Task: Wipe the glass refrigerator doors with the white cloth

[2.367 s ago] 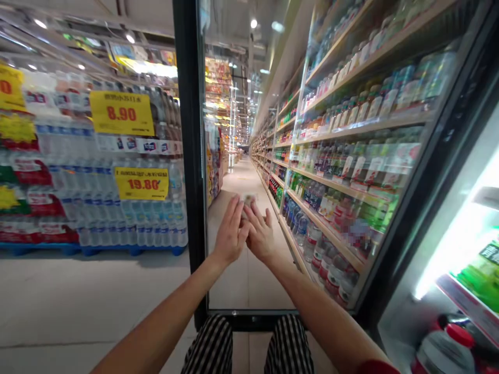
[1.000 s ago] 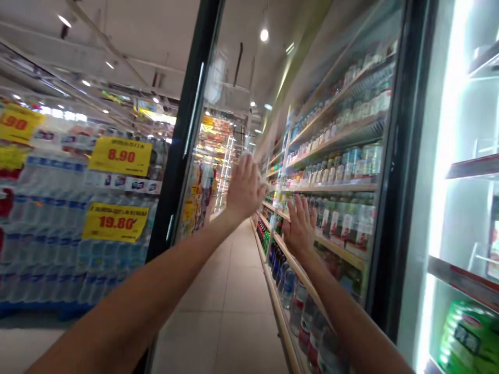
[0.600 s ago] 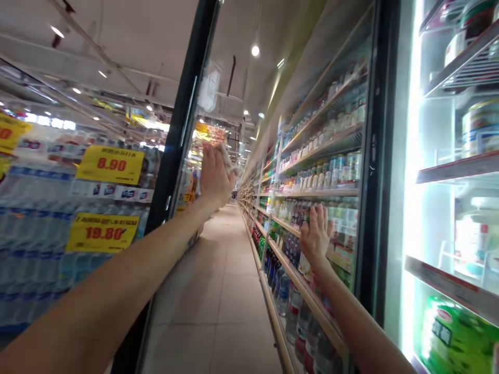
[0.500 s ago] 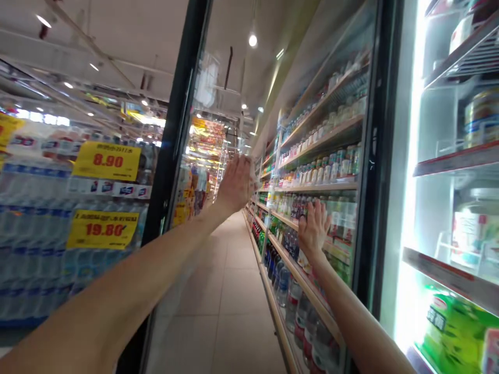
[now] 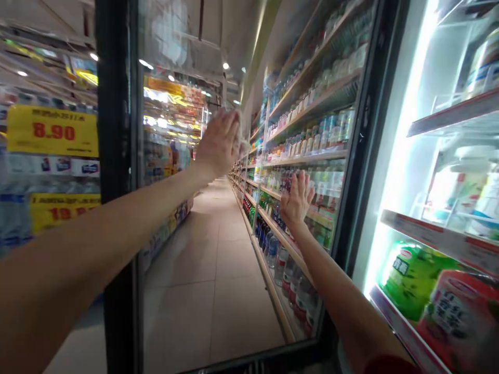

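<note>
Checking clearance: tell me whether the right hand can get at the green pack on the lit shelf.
Probably yes: the glass door stands left of the green pack, not before it, so the right hand seems unblocked; only the red pack overlaps its right side.

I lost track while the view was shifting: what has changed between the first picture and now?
The hands, together around a pale cloth before, have parted. The left hand has moved higher on the glass door, with the cloth at its fingers; the right hand has come away from the cloth, open, to the right. The door still stands open beside the lit shelves.
</note>
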Demonstrator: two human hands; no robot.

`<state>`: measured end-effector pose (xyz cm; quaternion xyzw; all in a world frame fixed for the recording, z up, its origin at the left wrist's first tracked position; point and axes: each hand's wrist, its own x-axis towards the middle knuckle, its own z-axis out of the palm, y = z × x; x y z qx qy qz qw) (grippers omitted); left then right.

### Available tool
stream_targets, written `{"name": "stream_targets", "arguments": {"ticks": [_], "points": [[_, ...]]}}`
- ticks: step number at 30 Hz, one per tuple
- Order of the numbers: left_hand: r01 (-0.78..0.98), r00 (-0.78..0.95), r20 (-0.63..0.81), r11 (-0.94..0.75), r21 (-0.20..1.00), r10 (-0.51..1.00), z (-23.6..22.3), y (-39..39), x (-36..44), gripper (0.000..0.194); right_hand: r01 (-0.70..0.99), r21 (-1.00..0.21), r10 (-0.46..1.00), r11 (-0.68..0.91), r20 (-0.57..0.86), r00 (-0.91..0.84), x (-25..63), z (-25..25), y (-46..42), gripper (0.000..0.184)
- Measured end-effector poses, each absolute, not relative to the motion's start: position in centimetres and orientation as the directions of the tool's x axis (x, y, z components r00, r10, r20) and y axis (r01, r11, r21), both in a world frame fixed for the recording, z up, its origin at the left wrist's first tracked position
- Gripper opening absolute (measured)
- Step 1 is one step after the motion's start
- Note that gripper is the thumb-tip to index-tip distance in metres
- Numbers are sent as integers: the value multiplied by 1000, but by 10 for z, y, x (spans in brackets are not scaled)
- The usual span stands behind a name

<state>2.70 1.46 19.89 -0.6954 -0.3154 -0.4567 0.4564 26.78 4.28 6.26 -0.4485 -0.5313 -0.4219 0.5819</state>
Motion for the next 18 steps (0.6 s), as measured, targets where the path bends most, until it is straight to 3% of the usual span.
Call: {"name": "stream_targets", "arguments": {"ticks": [2, 4, 6, 8, 9, 10, 12, 15, 17, 18], "points": [[741, 609, 791, -393, -544, 53, 190, 9, 33, 57, 970, -79, 0, 231, 997, 81, 268, 61, 43, 52], [715, 659, 750, -357, -601, 56, 201, 6, 16, 59, 970, -82, 10, 228, 997, 82, 267, 59, 43, 52], [845, 491, 870, -262, -466, 38, 226, 10, -14, 63, 968, -105, 18, 226, 994, 104, 262, 56, 42, 53], [987, 64, 997, -150, -57, 41, 246, 18, -37, 65, 966, -137, 32, 220, 991, 133, 251, 51, 40, 54], [991, -21, 998, -131, 29, 63, 249, 21, -40, 64, 967, -133, 47, 218, 991, 126, 243, 49, 38, 55], [990, -15, 997, -142, 26, 80, 247, 24, -37, 66, 970, -112, 66, 218, 993, 100, 236, 46, 37, 55], [963, 183, 977, -222, -156, 108, 228, 24, -17, 71, 974, -47, 95, 224, 995, 26, 222, 41, 33, 55], [759, 609, 782, -382, -527, 132, 195, 17, 10, 60, 974, 2, 101, 227, 995, -25, 213, 35, 31, 54], [698, 685, 716, -399, -595, 131, 195, 16, 4, 58, 974, 14, 97, 227, 995, -37, 214, 33, 31, 54], [745, 633, 763, -372, -554, 131, 204, 17, -7, 59, 974, 18, 91, 225, 995, -40, 216, 32, 32, 54]]}}
